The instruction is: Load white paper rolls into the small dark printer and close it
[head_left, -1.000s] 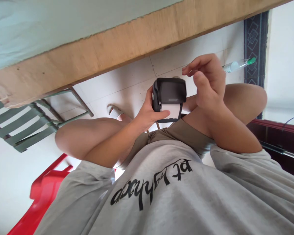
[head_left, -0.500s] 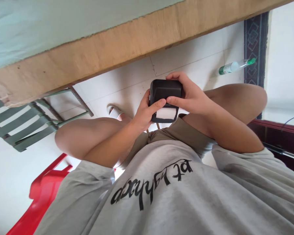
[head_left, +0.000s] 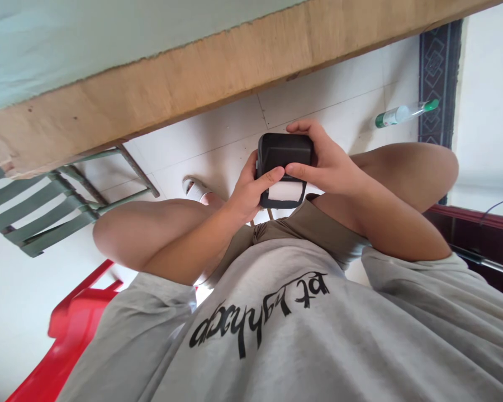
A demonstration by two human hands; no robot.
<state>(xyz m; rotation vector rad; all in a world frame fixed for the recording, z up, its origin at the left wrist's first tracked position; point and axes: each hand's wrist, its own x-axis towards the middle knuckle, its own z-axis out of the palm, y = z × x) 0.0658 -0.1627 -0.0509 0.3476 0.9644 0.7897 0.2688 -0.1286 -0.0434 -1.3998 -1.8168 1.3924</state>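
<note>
Over my lap I hold a small black portable printer, boxy with rounded corners. A white paper-like patch shows on its near part, towards my body. My left hand grips its left side, with the thumb lying across the top face. My right hand closes round the right side, its thumb tip near the left thumb and its fingers at the far right corner. The other fingers of my left hand are partly hidden under the printer.
A wooden table edge crosses in front, under a pale green cover. A plastic bottle with a green cap lies on the floor at right. At left stand a green-slatted folding chair and a red plastic chair.
Both hands and the printer have shifted very slightly away from my body. The grip looks the same.
</note>
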